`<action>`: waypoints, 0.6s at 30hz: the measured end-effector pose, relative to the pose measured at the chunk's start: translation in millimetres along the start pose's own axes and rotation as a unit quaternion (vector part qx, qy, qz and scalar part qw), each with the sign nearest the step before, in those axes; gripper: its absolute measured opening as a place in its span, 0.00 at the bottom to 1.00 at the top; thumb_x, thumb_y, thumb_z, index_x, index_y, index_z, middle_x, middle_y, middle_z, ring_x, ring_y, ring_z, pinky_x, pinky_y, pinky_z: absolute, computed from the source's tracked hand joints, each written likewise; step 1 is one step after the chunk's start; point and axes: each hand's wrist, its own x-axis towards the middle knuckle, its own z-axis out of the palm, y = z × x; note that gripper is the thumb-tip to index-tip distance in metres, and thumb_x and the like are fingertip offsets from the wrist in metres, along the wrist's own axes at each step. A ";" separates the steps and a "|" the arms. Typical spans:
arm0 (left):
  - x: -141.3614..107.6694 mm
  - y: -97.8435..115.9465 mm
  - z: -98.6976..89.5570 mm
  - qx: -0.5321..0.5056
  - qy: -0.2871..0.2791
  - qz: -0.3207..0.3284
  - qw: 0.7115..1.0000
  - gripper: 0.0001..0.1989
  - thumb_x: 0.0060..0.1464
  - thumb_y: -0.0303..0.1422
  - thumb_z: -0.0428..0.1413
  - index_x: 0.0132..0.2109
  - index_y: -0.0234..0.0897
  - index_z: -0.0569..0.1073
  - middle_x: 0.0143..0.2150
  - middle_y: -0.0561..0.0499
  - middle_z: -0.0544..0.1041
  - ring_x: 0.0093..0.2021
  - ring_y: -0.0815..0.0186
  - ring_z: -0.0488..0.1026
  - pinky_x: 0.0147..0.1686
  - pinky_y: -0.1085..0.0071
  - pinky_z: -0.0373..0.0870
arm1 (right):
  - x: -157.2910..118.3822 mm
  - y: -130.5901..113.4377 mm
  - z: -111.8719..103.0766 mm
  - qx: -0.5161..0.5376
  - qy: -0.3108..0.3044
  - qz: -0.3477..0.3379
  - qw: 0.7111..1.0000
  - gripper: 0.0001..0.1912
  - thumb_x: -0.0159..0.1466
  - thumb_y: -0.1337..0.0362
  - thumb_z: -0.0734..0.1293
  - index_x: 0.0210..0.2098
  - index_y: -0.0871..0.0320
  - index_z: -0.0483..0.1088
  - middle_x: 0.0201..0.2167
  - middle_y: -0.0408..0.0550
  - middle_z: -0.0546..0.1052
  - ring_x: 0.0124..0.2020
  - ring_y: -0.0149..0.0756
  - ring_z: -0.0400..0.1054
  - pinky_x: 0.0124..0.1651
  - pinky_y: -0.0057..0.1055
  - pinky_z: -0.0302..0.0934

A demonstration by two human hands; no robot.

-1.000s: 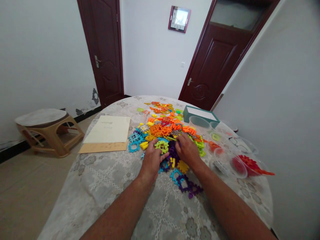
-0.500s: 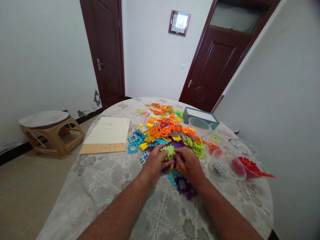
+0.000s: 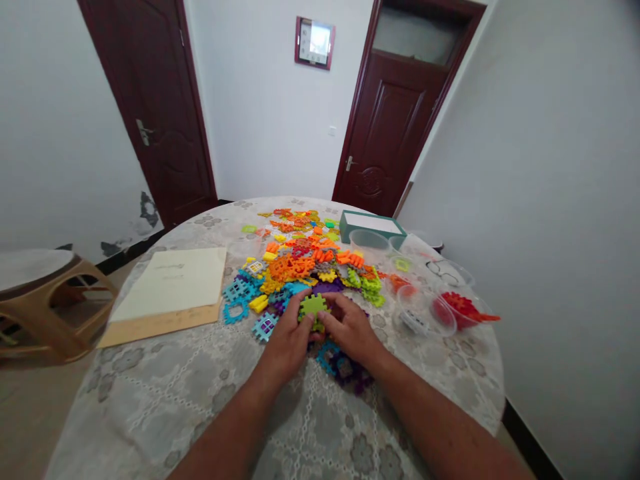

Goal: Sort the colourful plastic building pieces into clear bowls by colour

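Between my two hands is a lime-green toothed building block (image 3: 313, 306), its notched flat face turned up. My left hand (image 3: 287, 327) grips it from the left with the thumb on its near edge. From the right, my right hand (image 3: 349, 327) closes on the same block, thumb near its lower corner. Just beyond the hands lies a heap of colourful interlocking plastic pieces (image 3: 290, 267) in orange, yellow, grey, green and blue. Joined blue and purple pieces (image 3: 345, 367) lie below my right hand, partly covered by it. My fingertips behind the block are hidden.
Papers on a brown folder (image 3: 170, 280) lie at the left. A green box (image 3: 373, 225) stands at the back right. Nearer are clear plastic tubs (image 3: 425, 313), one holding red pieces (image 3: 457, 310). A patterned cloth covers the round table (image 3: 220, 387). A stool (image 3: 55, 300) stands at the left.
The view has swung to the right, so things appear further left. My right hand has closed in on the green block, its thumb now on the block's near side.
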 end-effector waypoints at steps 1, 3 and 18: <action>0.1 -1.1 -0.4 0.019 -0.002 0.006 1.000 0.29 0.63 0.41 0.56 0.69 0.44 0.67 0.61 0.43 0.75 0.51 0.57 0.79 0.44 0.64 0.82 | 1.1 0.1 0.5 0.028 -0.009 0.010 1.000 0.15 0.66 0.61 0.69 0.52 0.53 0.73 0.42 0.45 0.79 0.39 0.38 0.74 0.43 0.34 0.68; 0.5 -2.0 -1.3 0.048 -0.013 0.018 0.999 0.30 0.65 0.43 0.54 0.71 0.43 0.64 0.64 0.42 0.73 0.52 0.56 0.79 0.45 0.62 0.82 | 3.5 -1.6 0.2 0.096 -0.034 0.032 0.994 0.13 0.65 0.62 0.69 0.50 0.54 0.72 0.42 0.45 0.79 0.40 0.38 0.74 0.43 0.33 0.68; -0.8 12.8 0.6 0.041 -0.023 -0.015 0.999 0.31 0.63 0.52 0.55 0.65 0.37 0.68 0.45 0.43 0.82 0.39 0.58 0.82 0.38 0.61 0.82 | 11.7 -53.2 -104.3 -0.145 -0.084 -0.023 0.986 0.09 0.67 0.57 0.69 0.33 0.55 0.71 0.26 0.39 0.70 0.27 0.30 0.62 0.26 0.25 0.54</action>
